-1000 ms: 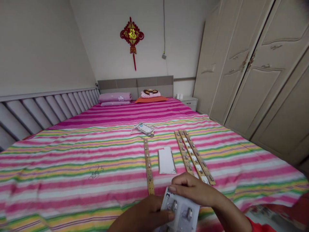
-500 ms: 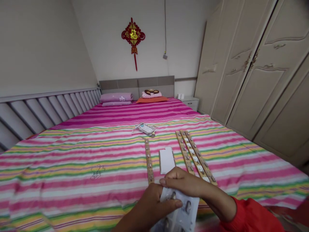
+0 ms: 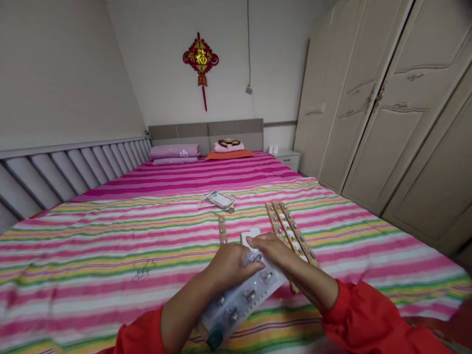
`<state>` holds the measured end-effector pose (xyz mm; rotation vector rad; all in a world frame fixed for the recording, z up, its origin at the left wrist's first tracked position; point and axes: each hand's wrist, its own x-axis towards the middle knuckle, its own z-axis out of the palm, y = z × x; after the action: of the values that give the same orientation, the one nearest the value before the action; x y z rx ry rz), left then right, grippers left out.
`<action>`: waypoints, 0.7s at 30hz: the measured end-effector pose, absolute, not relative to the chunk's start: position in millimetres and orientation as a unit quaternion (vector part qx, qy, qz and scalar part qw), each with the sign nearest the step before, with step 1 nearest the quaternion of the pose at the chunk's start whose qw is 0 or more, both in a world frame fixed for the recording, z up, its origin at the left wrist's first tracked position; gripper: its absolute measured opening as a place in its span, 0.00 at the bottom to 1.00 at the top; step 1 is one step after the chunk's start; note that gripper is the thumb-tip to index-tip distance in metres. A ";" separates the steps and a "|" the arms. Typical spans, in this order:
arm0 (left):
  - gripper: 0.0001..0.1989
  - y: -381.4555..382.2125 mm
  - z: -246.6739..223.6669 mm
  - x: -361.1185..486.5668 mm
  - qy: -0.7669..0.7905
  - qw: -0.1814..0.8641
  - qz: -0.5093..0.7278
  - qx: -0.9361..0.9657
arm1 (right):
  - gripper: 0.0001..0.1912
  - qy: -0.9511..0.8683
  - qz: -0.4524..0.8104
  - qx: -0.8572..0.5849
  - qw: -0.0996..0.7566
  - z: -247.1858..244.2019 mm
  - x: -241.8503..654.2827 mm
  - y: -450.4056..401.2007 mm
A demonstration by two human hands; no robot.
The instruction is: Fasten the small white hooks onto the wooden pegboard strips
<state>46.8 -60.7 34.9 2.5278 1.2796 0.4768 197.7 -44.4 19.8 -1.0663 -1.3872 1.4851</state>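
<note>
Between my hands is a clear plastic pack with several small shiny metal pieces in its pockets. My left hand is closed on its upper left part, thumb across the top. The fingers of my right hand pinch its far end. A dark green piece shows at the pack's near end; I cannot make out what it is. Just beyond my hands lies a white card, partly covered by them. A tan strip with silver pieces lies left of it, its near part hidden behind my left hand.
Several tan strips with silver and white pieces lie side by side at the right. Farther off sits a clear plastic packet. A tangle of thin wire or thread rests at the left on the striped bedsheet.
Both hands have risen slightly with the plastic pack. The pack has swung so its near end points lower left, showing more metal pieces and the green piece. The view has shifted slightly.
</note>
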 end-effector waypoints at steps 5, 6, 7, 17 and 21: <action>0.17 -51.9 29.2 41.9 0.425 0.107 0.165 0.884 | 0.22 -0.525 0.592 -0.435 0.431 16.0 189.9 -41.1; 0.17 -50.3 27.9 40.3 0.426 0.099 0.164 0.884 | 0.22 -0.521 0.593 -0.434 0.434 15.4 188.0 -40.6; 0.17 -48.5 27.2 38.5 0.430 0.092 0.160 0.884 | 0.22 -0.519 0.595 -0.433 0.435 15.1 186.3 -39.8; 0.08 -33.9 56.4 18.5 0.390 0.207 0.077 0.894 | 0.22 -0.594 0.609 -0.385 0.359 28.1 193.3 -30.3; 0.05 -36.5 55.9 22.6 0.428 0.118 0.083 0.892 | 0.22 -0.609 0.545 -0.392 0.423 27.6 187.7 -30.3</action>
<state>22.6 -36.5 55.9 2.6111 1.2509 0.2435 187.7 -30.3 27.6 -0.9813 -1.5243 1.3642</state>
